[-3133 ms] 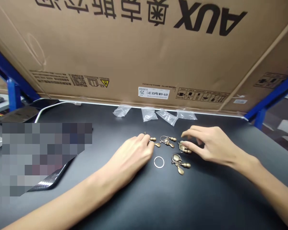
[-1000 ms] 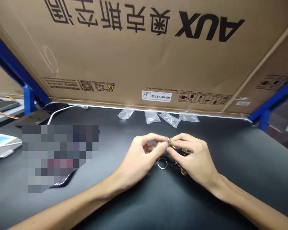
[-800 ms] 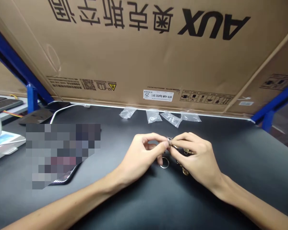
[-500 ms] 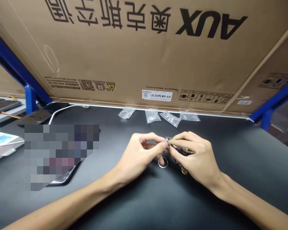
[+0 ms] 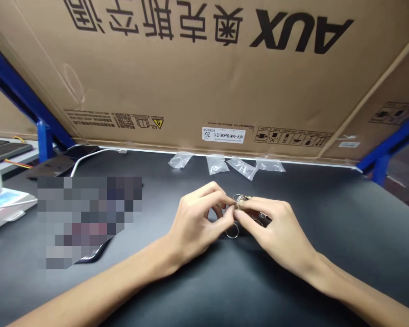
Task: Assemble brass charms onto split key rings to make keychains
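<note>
My left hand [image 5: 199,222] and my right hand [image 5: 274,229] meet fingertip to fingertip over the middle of the black table [image 5: 327,236]. Both pinch a small metal key ring with a brass gourd charm [image 5: 240,200] between them. A loose silver key ring [image 5: 232,232] lies on the table just under my fingers. Other brass charms lie behind my right hand, mostly hidden.
Several small clear plastic bags [image 5: 225,163] lie in a row at the foot of a big cardboard box [image 5: 204,72]. A black phone [image 5: 92,252], partly blurred out, lies to the left. A white cable [image 5: 88,154] and blue frame legs [image 5: 46,141] stand at the left.
My hands came together from apart and picked up a charm with its ring. In the last half second the fingers shifted slightly on the ring and my right hand dropped lower.
</note>
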Tool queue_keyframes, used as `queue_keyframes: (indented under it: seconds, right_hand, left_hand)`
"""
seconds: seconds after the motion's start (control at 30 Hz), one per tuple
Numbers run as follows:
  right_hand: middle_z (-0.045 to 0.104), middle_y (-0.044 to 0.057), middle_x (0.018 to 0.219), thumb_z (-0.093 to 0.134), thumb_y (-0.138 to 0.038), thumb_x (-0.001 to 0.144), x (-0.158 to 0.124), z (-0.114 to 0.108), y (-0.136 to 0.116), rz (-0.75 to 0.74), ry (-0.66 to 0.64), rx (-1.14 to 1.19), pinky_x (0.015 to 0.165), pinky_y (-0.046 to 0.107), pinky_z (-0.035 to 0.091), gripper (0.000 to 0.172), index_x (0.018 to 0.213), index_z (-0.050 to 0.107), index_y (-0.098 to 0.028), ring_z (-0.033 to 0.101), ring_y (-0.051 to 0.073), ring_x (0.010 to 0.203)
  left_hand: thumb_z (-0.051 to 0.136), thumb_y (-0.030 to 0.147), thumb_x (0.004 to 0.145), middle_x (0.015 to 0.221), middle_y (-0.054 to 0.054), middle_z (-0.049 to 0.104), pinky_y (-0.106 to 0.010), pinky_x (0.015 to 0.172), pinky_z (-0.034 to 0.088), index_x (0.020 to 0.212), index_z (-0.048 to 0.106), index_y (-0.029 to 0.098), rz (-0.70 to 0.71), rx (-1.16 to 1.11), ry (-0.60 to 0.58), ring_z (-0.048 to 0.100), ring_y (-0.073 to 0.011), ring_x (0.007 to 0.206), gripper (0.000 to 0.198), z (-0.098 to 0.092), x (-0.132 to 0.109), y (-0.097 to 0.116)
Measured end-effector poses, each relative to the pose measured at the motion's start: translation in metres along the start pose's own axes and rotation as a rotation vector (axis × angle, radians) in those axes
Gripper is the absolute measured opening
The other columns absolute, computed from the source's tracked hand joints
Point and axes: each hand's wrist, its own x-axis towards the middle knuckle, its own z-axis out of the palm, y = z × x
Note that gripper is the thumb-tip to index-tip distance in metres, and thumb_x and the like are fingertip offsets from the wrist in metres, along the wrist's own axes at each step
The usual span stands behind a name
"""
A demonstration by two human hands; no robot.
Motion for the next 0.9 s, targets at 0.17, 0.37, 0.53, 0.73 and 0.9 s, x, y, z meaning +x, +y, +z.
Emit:
queue_keyframes:
  seconds: [0.17,0.37,0.53,0.73,0.9]
  right_hand:
    - [0.069,0.000,0.076,0.054,-0.030,0.096,0.001,-0.004,-0.003,0.062,-0.080,0.077,0.061,0.025,0.045,0.026,0.078,0.069,-0.020,0.057,0.015,0.066]
    - [0.065,0.001,0.077,0.051,-0.038,0.097,0.005,-0.018,-0.004,0.117,-0.242,0.218,0.063,0.025,0.048,0.031,0.080,0.068,-0.018,0.056,0.014,0.069]
    - [0.063,-0.001,0.077,0.053,-0.039,0.096,0.008,-0.022,-0.002,0.151,-0.238,0.213,0.059,0.025,0.047,0.027,0.083,0.067,-0.020,0.054,0.013,0.064]
    - [0.066,0.000,0.085,0.052,-0.025,0.097,0.004,-0.010,0.005,-0.076,-0.120,-0.048,0.074,0.028,0.046,0.020,0.086,0.068,-0.023,0.059,0.015,0.074]
    - [0.066,0.000,0.078,0.051,-0.025,0.098,0.001,-0.007,0.001,-0.044,-0.165,-0.072,0.070,0.028,0.044,0.024,0.079,0.065,-0.021,0.057,0.015,0.070]
  left_hand:
    - [0.062,0.009,0.083,0.072,0.000,0.061,-0.016,0.050,0.042,0.082,0.071,0.015,0.189,0.123,0.004,0.054,-0.0060,0.057,0.010,-0.001,0.001,-0.011]
    - [0.064,0.015,0.084,0.070,0.003,0.066,-0.016,0.046,0.039,0.082,0.070,0.018,0.563,0.487,0.001,0.051,-0.0044,0.048,0.007,-0.013,0.010,-0.026]
    - [0.061,0.018,0.088,0.080,0.001,0.072,-0.017,0.051,0.042,0.093,0.073,0.021,0.416,0.470,0.005,0.056,-0.0055,0.053,0.013,-0.014,0.010,-0.024]
    - [0.053,0.034,0.095,0.075,-0.001,0.072,-0.019,0.053,0.048,0.091,0.071,0.017,-0.412,-0.189,-0.213,0.065,-0.0116,0.063,0.024,-0.002,0.008,0.000]
    - [0.055,0.024,0.092,0.082,0.000,0.069,-0.021,0.058,0.048,0.090,0.066,0.019,-0.269,0.007,-0.156,0.063,-0.0114,0.068,0.012,-0.003,0.007,-0.005]
